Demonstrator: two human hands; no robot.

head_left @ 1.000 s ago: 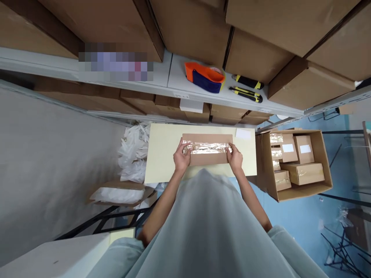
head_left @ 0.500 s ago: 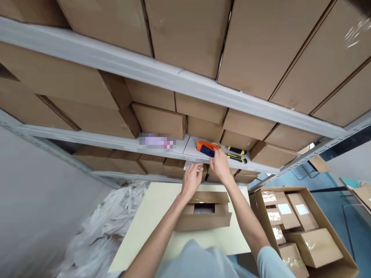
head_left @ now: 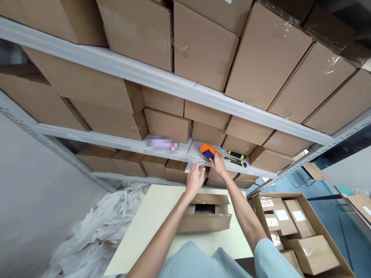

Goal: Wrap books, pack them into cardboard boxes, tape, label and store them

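Observation:
My right hand [head_left: 218,165] is closed on the near end of an orange and dark-blue tape dispenser [head_left: 208,151] at the middle shelf's front edge. Just left of it, below that edge, my left hand [head_left: 195,179] has its fingers loosely curled and apart, with nothing seen in them. Its fingertips are close to a small white piece [head_left: 189,166] under the shelf lip; whether they touch it I cannot tell. Two yellow-and-black utility knives [head_left: 236,159] lie right of the dispenser. Below my hands, an open cardboard box [head_left: 204,222] rests on the pale tabletop [head_left: 136,227].
Cardboard boxes [head_left: 203,50] fill the metal shelves, whose beam [head_left: 174,81] crosses above my hands. A blurred-out purple item [head_left: 162,143] lies on the middle shelf. At right stands a large carton [head_left: 327,227] of smaller boxes; at left, a heap of white scrap [head_left: 95,224].
The tape dispenser has tilted in my right hand, its orange top now more upright. My left hand has shifted slightly down and right. The camera view has also moved a little.

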